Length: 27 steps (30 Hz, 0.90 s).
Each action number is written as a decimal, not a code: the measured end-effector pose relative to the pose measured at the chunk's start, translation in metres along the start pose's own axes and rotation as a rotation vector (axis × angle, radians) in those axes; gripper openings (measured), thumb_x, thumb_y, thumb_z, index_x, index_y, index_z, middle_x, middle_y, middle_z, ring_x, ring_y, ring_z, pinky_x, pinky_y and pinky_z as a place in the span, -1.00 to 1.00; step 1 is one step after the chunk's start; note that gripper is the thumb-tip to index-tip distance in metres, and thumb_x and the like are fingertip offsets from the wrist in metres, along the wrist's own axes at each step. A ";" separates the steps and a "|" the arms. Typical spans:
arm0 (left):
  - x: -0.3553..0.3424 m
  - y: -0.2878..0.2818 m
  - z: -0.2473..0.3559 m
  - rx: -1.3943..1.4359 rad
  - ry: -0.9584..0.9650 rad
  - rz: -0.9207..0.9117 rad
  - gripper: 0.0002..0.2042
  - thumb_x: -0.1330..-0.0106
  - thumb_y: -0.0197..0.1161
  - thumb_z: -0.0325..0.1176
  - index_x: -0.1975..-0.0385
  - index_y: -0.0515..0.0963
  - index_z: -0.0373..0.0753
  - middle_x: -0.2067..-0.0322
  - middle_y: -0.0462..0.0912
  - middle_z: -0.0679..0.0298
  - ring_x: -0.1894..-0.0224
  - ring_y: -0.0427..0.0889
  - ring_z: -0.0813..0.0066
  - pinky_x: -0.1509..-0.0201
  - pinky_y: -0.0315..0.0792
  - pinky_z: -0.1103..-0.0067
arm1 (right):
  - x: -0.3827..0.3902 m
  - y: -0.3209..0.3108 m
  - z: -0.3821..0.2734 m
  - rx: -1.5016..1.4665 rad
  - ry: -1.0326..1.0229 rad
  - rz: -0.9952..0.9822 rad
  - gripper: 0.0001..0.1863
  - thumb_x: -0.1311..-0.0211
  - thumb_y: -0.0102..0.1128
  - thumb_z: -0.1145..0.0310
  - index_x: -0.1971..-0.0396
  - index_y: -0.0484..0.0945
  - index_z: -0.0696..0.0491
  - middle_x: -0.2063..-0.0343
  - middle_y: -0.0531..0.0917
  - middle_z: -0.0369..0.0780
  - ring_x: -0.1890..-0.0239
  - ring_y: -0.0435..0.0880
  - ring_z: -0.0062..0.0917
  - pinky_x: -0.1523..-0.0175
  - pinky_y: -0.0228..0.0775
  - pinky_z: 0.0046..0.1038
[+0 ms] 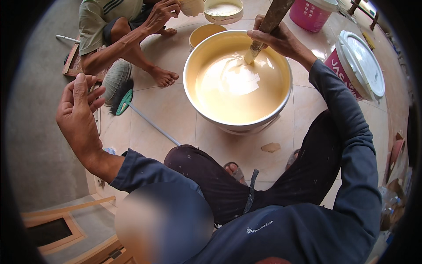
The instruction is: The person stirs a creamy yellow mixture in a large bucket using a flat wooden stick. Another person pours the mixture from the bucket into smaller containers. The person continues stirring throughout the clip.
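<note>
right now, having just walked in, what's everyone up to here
The person's right hand grips a stick whose lower end is in a bucket of creamy liquid, probably paint. The left hand is raised off to the left, with nothing clearly in it. The bucket stands on the tiles in front of the person's knees. Beyond it, to the left, a co-worker holds a pale tub.

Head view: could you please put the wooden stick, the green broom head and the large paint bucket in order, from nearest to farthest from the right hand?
1. Wooden stick: in the right hand itself.
2. Large paint bucket: in front, around the stick's lower end.
3. Green broom head: well to the left.
</note>
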State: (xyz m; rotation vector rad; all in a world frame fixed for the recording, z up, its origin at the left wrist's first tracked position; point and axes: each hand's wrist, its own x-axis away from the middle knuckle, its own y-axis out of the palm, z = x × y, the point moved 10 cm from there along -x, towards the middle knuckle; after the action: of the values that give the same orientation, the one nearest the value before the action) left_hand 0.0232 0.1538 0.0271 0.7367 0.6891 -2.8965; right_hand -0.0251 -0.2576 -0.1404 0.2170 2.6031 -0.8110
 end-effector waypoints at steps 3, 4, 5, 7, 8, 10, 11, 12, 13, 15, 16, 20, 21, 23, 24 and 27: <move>0.003 0.030 0.021 -0.008 0.075 -0.087 -0.75 -0.47 0.28 -0.22 0.19 0.68 -0.32 0.35 0.73 0.29 0.35 0.71 0.59 0.31 0.55 0.71 | 0.005 0.005 0.008 -0.064 0.082 -0.025 -0.68 -0.41 0.27 0.11 0.42 0.48 0.02 0.50 0.52 -0.34 0.41 0.61 -0.68 0.34 0.60 -0.50; 0.007 0.055 0.036 0.013 0.139 -0.151 -0.75 -0.47 0.29 -0.22 0.19 0.68 -0.32 0.35 0.73 0.29 0.35 0.71 0.60 0.31 0.54 0.71 | 0.007 0.009 0.008 -0.112 0.142 -0.048 -0.67 -0.41 0.28 0.09 0.42 0.48 0.02 0.50 0.52 -0.35 0.41 0.60 -0.69 0.35 0.59 -0.49; 0.015 0.079 0.051 0.041 0.209 -0.213 -0.75 -0.47 0.29 -0.22 0.19 0.69 -0.32 0.36 0.73 0.29 0.34 0.70 0.60 0.31 0.54 0.71 | 0.009 0.014 0.001 -0.132 0.173 -0.093 -0.67 -0.40 0.28 0.08 0.42 0.48 0.01 0.51 0.52 -0.35 0.40 0.60 -0.68 0.34 0.58 -0.47; 0.032 0.128 0.078 0.245 0.389 -0.329 -0.76 -0.46 0.30 -0.22 0.15 0.68 -0.29 0.38 0.73 0.29 0.37 0.71 0.58 0.30 0.54 0.69 | 0.018 0.024 -0.014 -0.172 0.239 -0.180 -0.66 -0.39 0.29 0.06 0.42 0.49 0.01 0.51 0.52 -0.36 0.37 0.59 -0.66 0.32 0.57 -0.43; 0.041 0.150 0.089 0.300 0.433 -0.377 -0.73 -0.47 0.29 -0.22 0.08 0.63 -0.33 0.34 0.73 0.24 0.34 0.71 0.55 0.28 0.54 0.67 | 0.019 0.032 -0.024 -0.205 0.182 -0.190 -0.60 -0.40 0.26 -0.02 0.43 0.49 0.00 0.55 0.54 -0.31 0.42 0.65 -0.63 0.34 0.60 -0.51; 0.056 0.187 0.110 0.230 0.506 -0.398 -0.62 -0.50 0.22 -0.14 0.02 0.55 -0.41 0.39 0.70 0.16 0.30 0.73 0.44 0.28 0.56 0.58 | 0.025 0.046 -0.033 -0.248 0.131 -0.209 -0.62 -0.40 0.28 0.01 0.39 0.52 0.03 0.52 0.57 -0.30 0.31 0.66 -0.60 0.09 0.59 -0.38; 0.053 0.199 0.117 0.204 0.582 -0.366 -0.55 -0.50 0.20 -0.07 0.00 0.51 -0.45 0.42 0.68 0.14 0.30 0.74 0.37 0.28 0.57 0.54 | 0.026 0.052 -0.042 -0.265 0.140 -0.206 -0.63 -0.40 0.29 0.02 0.36 0.55 0.05 0.49 0.59 -0.29 0.28 0.66 -0.58 0.01 0.58 -0.35; 0.053 0.206 0.136 0.176 0.657 -0.333 -0.47 -0.50 0.18 0.01 -0.03 0.48 -0.48 0.46 0.67 0.12 0.30 0.74 0.30 0.29 0.58 0.49 | 0.028 0.056 -0.050 -0.299 0.110 -0.155 -0.66 -0.40 0.30 0.08 0.21 0.62 0.10 0.40 0.68 -0.24 0.18 0.71 -0.51 -0.08 0.58 -0.32; 0.053 0.213 0.140 0.194 0.597 -0.433 -0.44 -0.49 0.17 0.05 -0.03 0.48 -0.48 0.45 0.67 0.13 0.33 0.72 0.33 0.28 0.59 0.51 | 0.028 0.056 -0.061 -0.321 0.059 -0.099 -0.64 -0.41 0.26 0.05 0.27 0.64 0.10 0.43 0.67 -0.21 0.24 0.71 -0.44 0.06 0.56 -0.36; 0.064 0.228 0.165 0.233 0.452 -0.642 -0.38 -0.47 0.15 0.14 -0.04 0.48 -0.47 0.43 0.67 0.17 0.38 0.69 0.38 0.27 0.60 0.55 | 0.028 0.044 -0.084 -0.298 -0.092 -0.051 -0.63 -0.40 0.27 0.07 0.23 0.65 0.14 0.40 0.71 -0.15 0.25 0.72 -0.42 0.08 0.58 -0.35; 0.069 0.233 0.176 0.236 0.449 -0.693 -0.40 -0.47 0.15 0.12 -0.03 0.48 -0.46 0.44 0.66 0.18 0.40 0.68 0.40 0.28 0.59 0.55 | 0.025 0.035 -0.093 -0.229 -0.153 -0.014 -0.64 -0.39 0.28 0.09 0.23 0.65 0.14 0.39 0.71 -0.13 0.27 0.73 -0.41 0.09 0.58 -0.35; 0.071 0.213 0.211 0.244 0.592 -0.603 -0.48 -0.49 0.15 0.06 0.00 0.48 -0.40 0.47 0.64 0.23 0.44 0.65 0.47 0.33 0.57 0.59 | -0.005 0.015 -0.132 -0.074 -0.201 0.001 -0.70 -0.38 0.27 0.16 0.23 0.66 0.13 0.42 0.71 -0.11 0.37 0.73 -0.38 0.15 0.60 -0.35; 0.071 0.211 0.220 0.263 0.636 -0.564 -0.50 -0.50 0.15 0.04 0.00 0.48 -0.39 0.48 0.63 0.25 0.45 0.64 0.49 0.34 0.57 0.60 | -0.010 0.011 -0.133 -0.058 -0.151 -0.026 -0.72 -0.37 0.26 0.19 0.23 0.67 0.13 0.44 0.71 -0.11 0.40 0.73 -0.37 0.16 0.60 -0.34; 0.068 0.209 0.238 0.312 0.712 -0.482 -0.55 -0.51 0.16 0.01 0.02 0.47 -0.36 0.49 0.62 0.27 0.47 0.63 0.52 0.36 0.55 0.62 | -0.018 -0.002 -0.128 -0.034 -0.124 -0.106 -0.77 -0.40 0.25 0.20 0.12 0.64 0.02 0.36 0.71 -0.15 0.28 0.71 -0.39 0.07 0.57 -0.34; 0.066 0.208 0.243 0.329 0.735 -0.440 -0.57 -0.51 0.16 -0.01 0.02 0.47 -0.35 0.50 0.62 0.29 0.49 0.62 0.54 0.37 0.55 0.63 | -0.026 -0.007 -0.123 -0.031 -0.121 -0.149 -0.78 -0.42 0.24 0.21 0.07 0.63 -0.03 0.32 0.71 -0.16 0.22 0.71 -0.41 0.03 0.55 -0.34; 0.052 0.221 0.230 0.402 0.685 -0.346 -0.63 -0.53 0.16 -0.06 0.04 0.47 -0.31 0.52 0.60 0.33 0.52 0.60 0.59 0.40 0.53 0.66 | -0.034 -0.003 -0.087 0.086 -0.055 0.019 -0.77 -0.33 0.23 0.25 0.23 0.69 0.11 0.48 0.70 -0.11 0.42 0.74 -0.37 0.19 0.59 -0.33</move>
State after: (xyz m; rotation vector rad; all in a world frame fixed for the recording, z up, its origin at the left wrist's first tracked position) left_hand -0.0835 -0.1443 0.0933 1.8786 0.2727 -3.1030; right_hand -0.0235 -0.2115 -0.0590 0.2405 2.5136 -0.9097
